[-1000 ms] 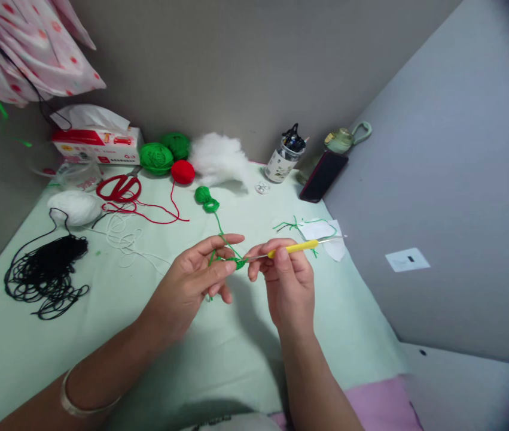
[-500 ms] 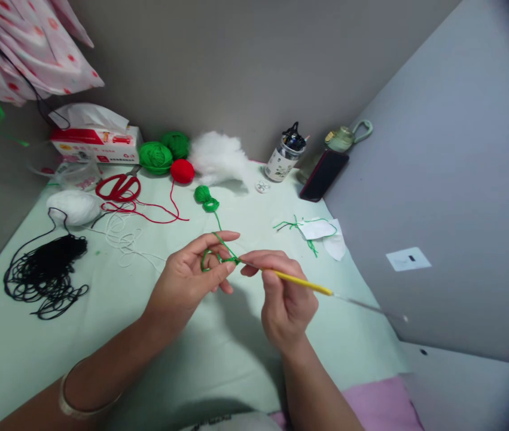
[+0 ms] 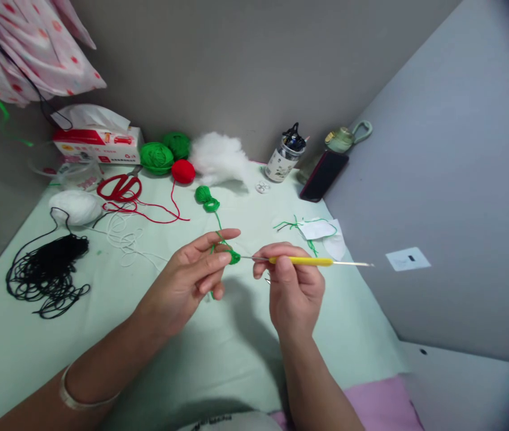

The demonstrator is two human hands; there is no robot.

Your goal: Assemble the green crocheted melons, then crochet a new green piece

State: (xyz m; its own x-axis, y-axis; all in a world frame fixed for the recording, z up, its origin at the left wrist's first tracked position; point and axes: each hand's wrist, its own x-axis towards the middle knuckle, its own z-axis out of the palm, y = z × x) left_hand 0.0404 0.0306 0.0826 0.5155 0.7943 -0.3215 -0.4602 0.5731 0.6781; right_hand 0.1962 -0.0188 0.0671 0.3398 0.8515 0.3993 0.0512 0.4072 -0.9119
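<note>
One counter (image 3: 200, 359) spreads under the left grip (image 3: 191, 275) and right grip (image 3: 294, 287). Well left of the left grip lies black yarn (image 3: 54, 266). The right grip is closed around a yellow hook (image 3: 305, 261), its shaft pointing left. Beyond the left grip sits a small green ball (image 3: 203, 194), its strand (image 3: 218, 221) running to that grip. The left grip pinches green crochet (image 3: 235, 257), just left of the right grip, at the shaft's end.
</note>
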